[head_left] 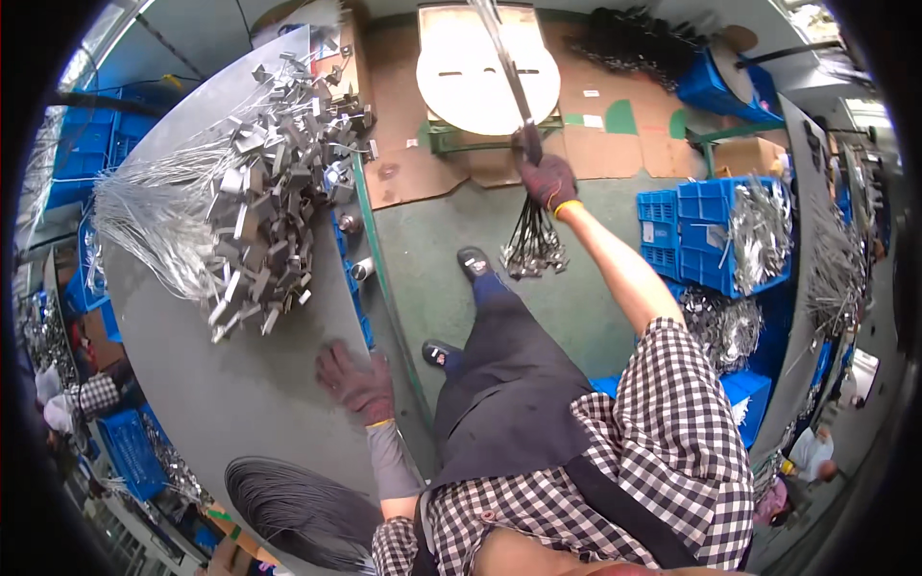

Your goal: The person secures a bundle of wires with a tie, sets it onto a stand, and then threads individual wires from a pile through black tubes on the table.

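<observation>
My right hand [550,182], in a dark glove with a yellow cuff, is closed round a bundle of dark cables [531,230]. The bundle's small metal ends hang below the fist above the floor, and its long strands rise past the fist toward the stool. My left hand [357,384], gloved alike, rests with fingers spread at the near edge of the grey table [182,360] and holds nothing. Beyond it on the table lies a big heap of cables with box-shaped metal pieces [264,206], pale wires [158,216] trailing left. A bundle of dark wires [298,509] lies nearer me.
A stool with a round white seat [490,91] stands ahead on cardboard [615,154]. At right are blue crates [706,230] with silvery cable bundles [759,240], and another work table [797,288] with wires. Other people [812,456] are in the distance.
</observation>
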Action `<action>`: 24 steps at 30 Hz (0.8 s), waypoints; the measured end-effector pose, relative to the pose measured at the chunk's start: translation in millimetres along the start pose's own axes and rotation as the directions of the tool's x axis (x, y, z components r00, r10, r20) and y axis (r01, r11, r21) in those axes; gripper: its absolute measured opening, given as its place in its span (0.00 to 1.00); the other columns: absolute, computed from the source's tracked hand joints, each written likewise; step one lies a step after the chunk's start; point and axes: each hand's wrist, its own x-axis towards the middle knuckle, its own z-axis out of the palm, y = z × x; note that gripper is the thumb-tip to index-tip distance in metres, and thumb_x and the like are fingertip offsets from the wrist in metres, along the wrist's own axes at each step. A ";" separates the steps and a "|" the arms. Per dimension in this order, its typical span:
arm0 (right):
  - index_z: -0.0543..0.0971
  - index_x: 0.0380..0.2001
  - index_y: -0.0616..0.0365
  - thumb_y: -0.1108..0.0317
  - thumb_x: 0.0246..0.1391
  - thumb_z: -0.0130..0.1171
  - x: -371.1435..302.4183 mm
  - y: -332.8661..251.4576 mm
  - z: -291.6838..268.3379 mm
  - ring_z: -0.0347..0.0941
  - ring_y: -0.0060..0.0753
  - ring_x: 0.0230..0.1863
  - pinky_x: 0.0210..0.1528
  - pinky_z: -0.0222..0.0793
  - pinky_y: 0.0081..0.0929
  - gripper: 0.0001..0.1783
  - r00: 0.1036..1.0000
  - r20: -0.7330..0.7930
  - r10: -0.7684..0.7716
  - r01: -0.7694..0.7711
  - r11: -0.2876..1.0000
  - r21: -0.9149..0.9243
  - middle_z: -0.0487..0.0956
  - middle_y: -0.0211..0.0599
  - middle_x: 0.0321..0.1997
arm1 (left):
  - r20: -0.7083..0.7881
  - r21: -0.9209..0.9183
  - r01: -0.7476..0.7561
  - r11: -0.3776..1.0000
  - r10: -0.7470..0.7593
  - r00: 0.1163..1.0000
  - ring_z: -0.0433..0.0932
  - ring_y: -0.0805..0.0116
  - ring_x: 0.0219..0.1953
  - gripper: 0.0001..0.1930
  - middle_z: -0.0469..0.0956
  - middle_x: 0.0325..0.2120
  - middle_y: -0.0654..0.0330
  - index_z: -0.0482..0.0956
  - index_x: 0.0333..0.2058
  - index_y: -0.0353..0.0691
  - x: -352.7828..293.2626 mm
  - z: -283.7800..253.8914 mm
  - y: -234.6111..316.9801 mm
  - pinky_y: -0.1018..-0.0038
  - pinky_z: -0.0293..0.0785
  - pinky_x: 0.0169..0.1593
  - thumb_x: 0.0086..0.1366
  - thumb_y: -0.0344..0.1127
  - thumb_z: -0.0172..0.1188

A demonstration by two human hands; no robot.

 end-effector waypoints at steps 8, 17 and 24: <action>0.80 0.40 0.66 0.42 0.56 0.47 207.6 -28.4 -0.7 0.77 0.64 0.43 0.39 0.71 0.61 0.33 0.995 -0.005 -0.098 0.090 0.933 -0.348 0.80 0.58 0.40 | 0.193 0.032 0.062 0.998 -0.067 0.979 0.60 0.38 0.57 0.34 0.63 0.53 0.44 0.63 0.53 0.38 18.7 3.0 5.2 0.44 0.57 0.58 0.45 0.40 0.62; 0.83 0.35 0.62 0.46 0.46 0.59 388.9 -29.8 94.6 0.81 0.52 0.31 0.34 0.76 0.42 0.27 0.896 0.086 -0.435 0.333 0.531 -0.779 0.82 0.53 0.31 | 0.196 -0.009 0.155 0.988 -0.150 0.969 0.59 0.34 0.60 0.34 0.60 0.58 0.37 0.63 0.56 0.34 5.5 34.3 -0.5 0.45 0.54 0.61 0.51 0.41 0.61; 0.81 0.42 0.54 0.49 0.44 0.59 347.9 -55.0 206.9 0.73 0.46 0.53 0.55 0.68 0.36 0.25 0.953 0.173 -0.249 0.291 0.914 -0.283 0.79 0.46 0.49 | 0.139 0.157 0.220 0.963 -0.242 0.960 0.56 0.34 0.63 0.37 0.59 0.60 0.37 0.59 0.59 0.36 -10.8 21.4 -11.7 0.45 0.53 0.63 0.53 0.44 0.61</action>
